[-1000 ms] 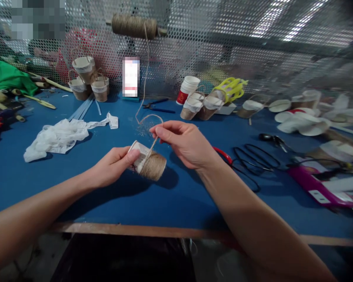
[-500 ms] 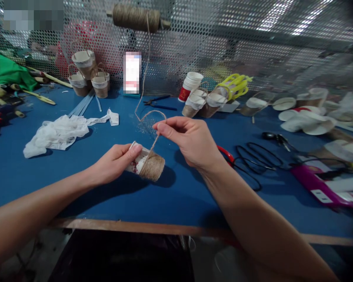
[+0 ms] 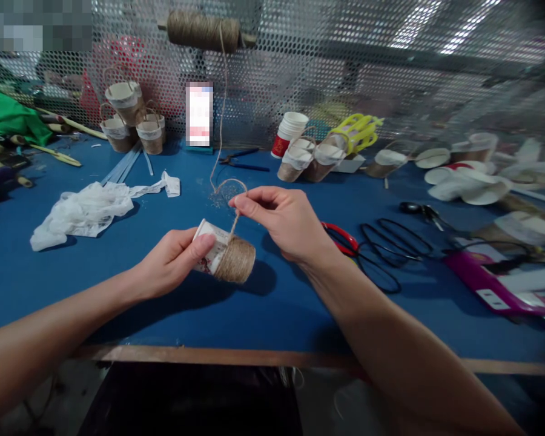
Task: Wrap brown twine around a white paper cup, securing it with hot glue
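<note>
Your left hand (image 3: 175, 260) pinches one paper cup (image 3: 227, 252) between thumb and fingers. Your right hand (image 3: 272, 215) pinches one twine strand (image 3: 235, 221), fed from one spool (image 3: 203, 30).

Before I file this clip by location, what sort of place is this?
Probably a small craft workshop: a brown twine spool hangs at a perforated metal screen, blue-handled pliers lie on the blue worktop, and finished-looking twine-wrapped paper cups stand at the back.
</note>
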A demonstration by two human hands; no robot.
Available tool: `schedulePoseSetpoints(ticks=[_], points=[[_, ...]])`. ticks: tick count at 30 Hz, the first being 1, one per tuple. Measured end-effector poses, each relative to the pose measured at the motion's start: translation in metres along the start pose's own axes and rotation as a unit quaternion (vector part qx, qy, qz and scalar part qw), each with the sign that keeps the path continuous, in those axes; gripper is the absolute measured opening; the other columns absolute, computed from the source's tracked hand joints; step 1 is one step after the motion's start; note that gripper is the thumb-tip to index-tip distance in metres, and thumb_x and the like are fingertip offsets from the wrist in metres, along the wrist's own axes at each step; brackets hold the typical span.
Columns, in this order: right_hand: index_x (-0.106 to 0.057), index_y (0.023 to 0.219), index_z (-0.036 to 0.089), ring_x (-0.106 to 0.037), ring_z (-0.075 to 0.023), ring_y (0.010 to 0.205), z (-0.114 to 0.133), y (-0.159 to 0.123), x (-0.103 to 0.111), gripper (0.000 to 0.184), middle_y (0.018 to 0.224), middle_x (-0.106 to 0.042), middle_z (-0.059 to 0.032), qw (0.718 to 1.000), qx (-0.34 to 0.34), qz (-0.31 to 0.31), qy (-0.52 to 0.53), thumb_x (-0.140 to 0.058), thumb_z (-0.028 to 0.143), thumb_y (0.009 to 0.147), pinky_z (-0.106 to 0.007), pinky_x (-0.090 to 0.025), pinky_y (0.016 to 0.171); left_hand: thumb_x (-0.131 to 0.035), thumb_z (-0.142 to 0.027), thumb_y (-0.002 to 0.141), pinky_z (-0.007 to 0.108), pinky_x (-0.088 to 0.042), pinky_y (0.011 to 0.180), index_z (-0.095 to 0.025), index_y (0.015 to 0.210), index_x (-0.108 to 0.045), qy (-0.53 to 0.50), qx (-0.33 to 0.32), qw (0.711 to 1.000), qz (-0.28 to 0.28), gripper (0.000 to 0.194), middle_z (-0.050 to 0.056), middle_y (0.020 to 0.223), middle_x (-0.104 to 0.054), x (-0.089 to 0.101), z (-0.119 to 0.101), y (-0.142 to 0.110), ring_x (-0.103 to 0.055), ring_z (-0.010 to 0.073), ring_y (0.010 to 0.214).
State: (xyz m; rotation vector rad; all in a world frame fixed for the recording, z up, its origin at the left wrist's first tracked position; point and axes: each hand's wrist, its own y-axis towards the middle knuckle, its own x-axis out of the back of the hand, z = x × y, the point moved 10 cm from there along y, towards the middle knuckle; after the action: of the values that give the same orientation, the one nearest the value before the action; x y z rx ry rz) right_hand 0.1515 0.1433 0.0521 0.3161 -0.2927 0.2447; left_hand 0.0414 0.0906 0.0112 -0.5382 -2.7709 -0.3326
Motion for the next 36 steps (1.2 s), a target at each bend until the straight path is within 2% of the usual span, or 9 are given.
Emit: schedulePoseSetpoints(ticks=[6,18,24,31,36], points=[[-0.067,0.071,0.018,-0.057,-0.0119,0.066,-0.002,0.000,-0.005,0.020,0.069,-0.066,0.0004,1.000,0.000,0.021,0.004,-0.065,0.037,0.068,-0.026,-0.045,0.066,-0.034,-0.039,0.088,0.017,-0.036,0.046,-0.015,0.066,-0.049,0.033,-0.049,0.998,0.007,0.035,-0.003,0.056,-0.046,-0.002,-0.012,0.000,-0.038,0.0075,0.049],[-0.066,0.067,0.017,-0.054,-0.0089,0.061,-0.013,-0.001,-0.016,0.015,0.066,-0.065,0.0011,0.997,-0.033,0.054,0.047,-0.066,0.032,0.067,-0.023,-0.042,0.062,-0.034,-0.023,0.089,0.016,-0.035,0.045,-0.015,0.065,-0.046,0.080,-0.134,0.988,0.003,0.028,-0.004,0.056,-0.044,-0.001,-0.029,-0.006,-0.036,0.0065,0.048],[-0.067,0.071,0.015,-0.054,-0.0084,0.061,-0.017,-0.003,-0.022,0.021,0.067,-0.064,0.0002,0.993,-0.058,0.076,0.062,-0.066,0.035,0.067,-0.022,-0.040,0.060,-0.033,-0.025,0.089,0.018,-0.037,0.047,-0.016,0.062,-0.043,0.105,-0.166,0.980,-0.010,0.030,-0.002,0.055,-0.045,-0.001,-0.035,-0.008,-0.038,0.0075,0.048],[-0.066,0.073,0.014,-0.054,-0.0107,0.064,-0.028,-0.008,-0.033,0.026,0.070,-0.064,-0.0015,0.985,-0.103,0.111,0.088,-0.066,0.039,0.065,-0.025,-0.041,0.061,-0.036,-0.013,0.086,0.016,-0.035,0.047,-0.016,0.064,-0.041,0.124,-0.226,0.966,-0.025,0.023,-0.004,0.056,-0.041,0.000,-0.044,-0.013,-0.037,0.0063,0.049],[-0.065,0.071,0.016,-0.054,-0.0109,0.063,-0.032,-0.010,-0.037,0.023,0.068,-0.063,-0.0004,0.979,-0.122,0.121,0.111,-0.067,0.038,0.063,-0.025,-0.041,0.062,-0.038,-0.011,0.084,0.016,-0.035,0.048,-0.017,0.064,-0.041,0.128,-0.240,0.962,-0.030,0.021,-0.004,0.057,-0.042,0.000,-0.046,-0.014,-0.039,0.0067,0.050]])
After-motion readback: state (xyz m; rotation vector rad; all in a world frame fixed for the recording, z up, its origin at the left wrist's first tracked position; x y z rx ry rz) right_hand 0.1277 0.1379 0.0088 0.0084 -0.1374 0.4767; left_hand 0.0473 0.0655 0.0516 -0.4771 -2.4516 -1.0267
